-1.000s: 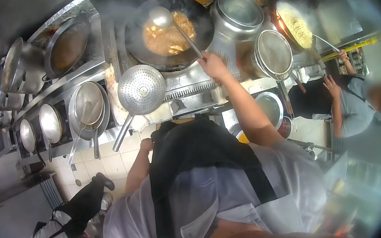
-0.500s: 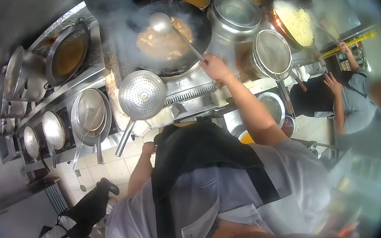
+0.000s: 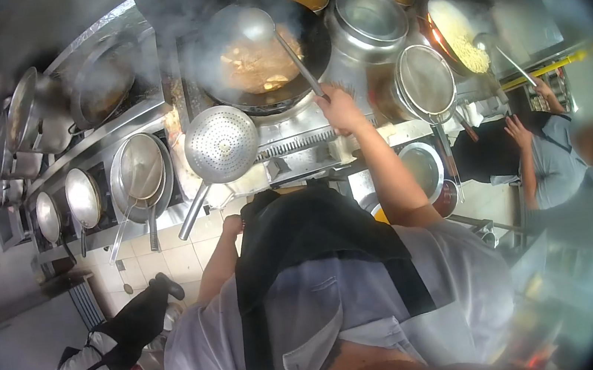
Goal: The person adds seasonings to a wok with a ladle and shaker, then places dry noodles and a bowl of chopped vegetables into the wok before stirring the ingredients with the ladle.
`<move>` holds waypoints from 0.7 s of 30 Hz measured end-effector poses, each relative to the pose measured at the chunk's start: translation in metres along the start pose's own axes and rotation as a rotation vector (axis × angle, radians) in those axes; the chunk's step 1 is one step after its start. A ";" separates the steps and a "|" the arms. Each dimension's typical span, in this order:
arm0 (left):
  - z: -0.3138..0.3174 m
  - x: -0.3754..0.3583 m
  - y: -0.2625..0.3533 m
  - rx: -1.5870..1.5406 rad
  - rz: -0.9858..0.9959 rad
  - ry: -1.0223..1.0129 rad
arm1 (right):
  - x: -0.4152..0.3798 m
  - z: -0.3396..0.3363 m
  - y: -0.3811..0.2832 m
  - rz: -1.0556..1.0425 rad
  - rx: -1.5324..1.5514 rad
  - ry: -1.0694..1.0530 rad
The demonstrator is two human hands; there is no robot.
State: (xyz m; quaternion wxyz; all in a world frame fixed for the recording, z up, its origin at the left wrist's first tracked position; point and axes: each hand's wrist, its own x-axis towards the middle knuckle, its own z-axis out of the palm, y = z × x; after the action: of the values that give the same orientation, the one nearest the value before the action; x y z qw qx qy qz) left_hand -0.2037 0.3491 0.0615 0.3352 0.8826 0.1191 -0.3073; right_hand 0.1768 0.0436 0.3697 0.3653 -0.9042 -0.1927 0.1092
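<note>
My right hand (image 3: 340, 109) is closed around the handle of a long ladle (image 3: 298, 57). The ladle's bowl (image 3: 255, 24) is over the far part of a large black wok (image 3: 314, 51), blurred by steam. Brown, saucy food (image 3: 262, 66) with pale pieces sits in the wok. Low beside the black apron is my left hand (image 3: 233, 225), near the counter's front edge; its fingers are mostly hidden. Between the wok and that hand, a perforated strainer (image 3: 221, 144) rests with its handle pointing towards me.
Right of the wok stand a metal pot (image 3: 370, 18) and a mesh sieve (image 3: 426, 79). A co-worker (image 3: 549, 144) holds a ladle at a wok of noodles (image 3: 458, 36). Pans (image 3: 83, 199) and a steaming wok (image 3: 103, 83) are on the left. Another person (image 3: 112, 351) is behind, lower left.
The ladle's bowl has moved slightly away and right over the wok. Steam has spread over the left wok. The co-worker's ladle has shifted and the noodles sit differently in their wok.
</note>
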 end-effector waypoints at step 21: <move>0.031 0.005 -0.021 0.399 0.029 0.034 | 0.005 -0.009 -0.003 0.154 0.161 -0.161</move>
State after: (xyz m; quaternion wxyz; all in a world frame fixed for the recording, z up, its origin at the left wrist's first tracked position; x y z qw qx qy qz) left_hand -0.2226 0.3441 0.0295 0.1559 0.9382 0.0486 -0.3051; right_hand 0.1838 0.0423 0.3782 0.4107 -0.8723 -0.1419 0.2241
